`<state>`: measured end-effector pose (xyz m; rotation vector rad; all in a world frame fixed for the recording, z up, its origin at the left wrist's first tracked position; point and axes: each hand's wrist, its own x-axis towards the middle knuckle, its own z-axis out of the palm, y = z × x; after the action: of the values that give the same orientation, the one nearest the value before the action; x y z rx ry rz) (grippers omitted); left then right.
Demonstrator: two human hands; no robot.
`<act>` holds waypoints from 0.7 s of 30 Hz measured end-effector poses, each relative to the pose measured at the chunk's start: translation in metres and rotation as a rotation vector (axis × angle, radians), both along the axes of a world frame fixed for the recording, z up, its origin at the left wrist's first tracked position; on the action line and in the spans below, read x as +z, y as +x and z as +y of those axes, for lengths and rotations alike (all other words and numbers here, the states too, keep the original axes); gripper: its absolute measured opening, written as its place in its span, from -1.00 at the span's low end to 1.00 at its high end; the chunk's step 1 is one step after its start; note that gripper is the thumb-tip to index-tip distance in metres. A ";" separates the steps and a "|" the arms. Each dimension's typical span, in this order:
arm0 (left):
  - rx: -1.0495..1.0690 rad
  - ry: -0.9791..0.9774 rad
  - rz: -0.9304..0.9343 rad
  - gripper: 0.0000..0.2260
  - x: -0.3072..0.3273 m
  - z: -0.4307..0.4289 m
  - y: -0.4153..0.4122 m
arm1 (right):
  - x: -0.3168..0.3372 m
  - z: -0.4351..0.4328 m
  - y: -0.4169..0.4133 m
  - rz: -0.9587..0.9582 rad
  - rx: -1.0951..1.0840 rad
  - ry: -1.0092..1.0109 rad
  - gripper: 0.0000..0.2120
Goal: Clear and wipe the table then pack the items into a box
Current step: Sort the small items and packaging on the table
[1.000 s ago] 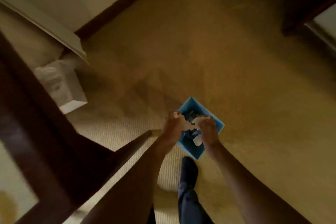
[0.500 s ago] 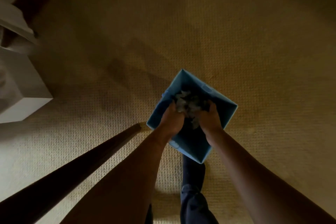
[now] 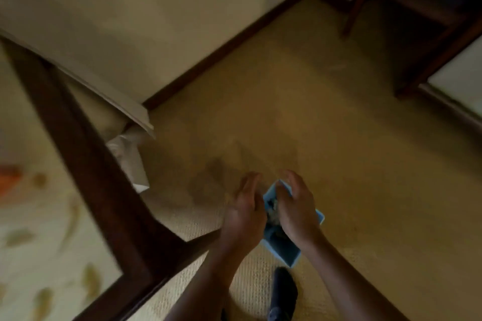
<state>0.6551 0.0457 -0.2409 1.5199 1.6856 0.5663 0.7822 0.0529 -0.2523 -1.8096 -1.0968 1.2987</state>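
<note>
A small blue box (image 3: 292, 255) stands on the carpet in front of my foot, with crumpled scraps (image 3: 272, 210) lying inside it. My left hand (image 3: 243, 212) hovers over the box's left side, fingers apart and palm turned inward. My right hand (image 3: 296, 207) hovers over the box's right side, fingers loosely spread. Neither hand holds anything. Both hands hide much of the box's opening.
The table (image 3: 86, 154), dark-framed with a patterned top, fills the left, an orange thing (image 3: 9, 177) blurred on it. A white box (image 3: 133, 164) sits below a leaning board (image 3: 104, 88). Dark wooden furniture (image 3: 417, 21) stands far right. My dark shoe (image 3: 284, 292) is below the blue box.
My hands were down inside the blue box with the scraps; now they are lifted above it and hold nothing. The view has tilted up, showing more wall and table.
</note>
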 end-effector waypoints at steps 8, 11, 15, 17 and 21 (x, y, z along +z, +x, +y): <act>0.195 0.367 0.297 -0.66 0.165 -0.020 -0.122 | 0.164 0.020 -0.096 -0.144 0.225 0.288 -0.69; 0.350 0.436 0.400 -0.66 0.208 -0.034 -0.205 | 0.215 0.027 -0.168 -0.173 0.416 0.399 -0.70; 0.493 0.336 0.525 -0.62 0.227 -0.042 -0.315 | 0.251 0.045 -0.276 -0.189 0.626 0.450 -0.71; 0.540 0.253 0.524 -0.61 0.225 -0.046 -0.372 | 0.256 0.053 -0.336 -0.209 0.702 0.465 -0.74; 0.566 0.048 0.528 -0.52 0.205 -0.044 -0.462 | 0.253 0.075 -0.438 -0.322 0.834 0.496 -0.77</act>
<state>0.1935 0.0013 -0.0355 1.2810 2.5631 0.5149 0.3439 0.1278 0.0002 -1.2241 -2.2755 1.0016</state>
